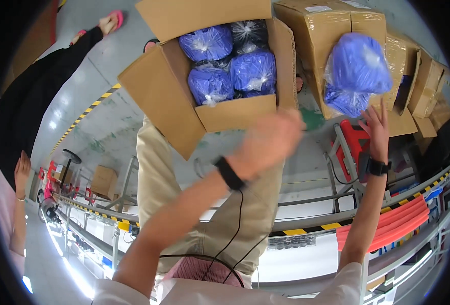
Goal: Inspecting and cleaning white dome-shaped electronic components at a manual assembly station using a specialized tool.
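An open cardboard box [237,116] stands in front of me, flaps spread. Several blue bundles [254,71] in clear plastic bags lie in it, with a dark bagged bundle [249,31] at its far right corner. My left hand [273,137] is over the near right corner of the box; motion smears its fingers. To the right, a somewhat blurred bagged blue bundle [361,63] is above another blue bundle [346,100], against stacked cartons. Just below them my right hand [375,124] has its fingers spread, fingertips close to the bundles; contact is unclear.
Taped cartons [319,43] stand at the right, beside more open boxes [426,91]. A red-and-grey object [353,141] is below my right hand's side. Behind me runs a bench edge with striped tape [331,226]. A person in black trousers [36,107] is at the left.
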Motion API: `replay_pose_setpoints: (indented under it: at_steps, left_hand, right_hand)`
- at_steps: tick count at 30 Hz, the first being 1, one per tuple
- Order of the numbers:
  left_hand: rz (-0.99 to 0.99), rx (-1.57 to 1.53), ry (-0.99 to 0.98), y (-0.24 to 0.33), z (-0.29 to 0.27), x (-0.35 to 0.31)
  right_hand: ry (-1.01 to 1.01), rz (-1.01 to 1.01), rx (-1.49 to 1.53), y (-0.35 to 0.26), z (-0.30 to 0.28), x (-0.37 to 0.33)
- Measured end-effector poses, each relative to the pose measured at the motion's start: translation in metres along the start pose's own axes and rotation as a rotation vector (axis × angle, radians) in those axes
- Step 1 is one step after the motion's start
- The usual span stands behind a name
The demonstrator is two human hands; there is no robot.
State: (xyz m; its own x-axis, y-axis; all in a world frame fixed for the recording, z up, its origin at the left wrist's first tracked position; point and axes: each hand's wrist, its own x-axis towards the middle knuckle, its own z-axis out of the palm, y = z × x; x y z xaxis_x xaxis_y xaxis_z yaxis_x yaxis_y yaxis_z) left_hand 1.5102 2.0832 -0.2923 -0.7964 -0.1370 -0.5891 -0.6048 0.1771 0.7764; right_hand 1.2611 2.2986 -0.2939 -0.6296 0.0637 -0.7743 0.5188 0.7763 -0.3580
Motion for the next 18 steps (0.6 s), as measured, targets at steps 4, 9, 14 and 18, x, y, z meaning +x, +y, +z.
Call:
replay_pose_setpoints:
  at_steps: [4, 9, 14, 18]
  left_hand:
    - [-0.423, 0.36, 0.152, -0.177, -0.025, -0.001]
    - [-0.701, 0.382, -0.163, -0.257, -0.019, 0.022]
    - [-0.85, 0.515, -0.385, -0.282, -0.001, 0.013]
    - [-0.718, 0.496, -0.094, -0.3, 0.021, -0.005]
  right_hand:
    - [-0.113, -0.019, -0.042, 0.001, 0.057, 0.011]
    - [0.574, -0.668, -0.917, 0.007, 0.092, -0.003]
    - [0.628, -1.022, -0.776, -0.117, 0.137, 0.056]
    - [0.55, -0.904, -0.64, -0.103, 0.113, 0.103]
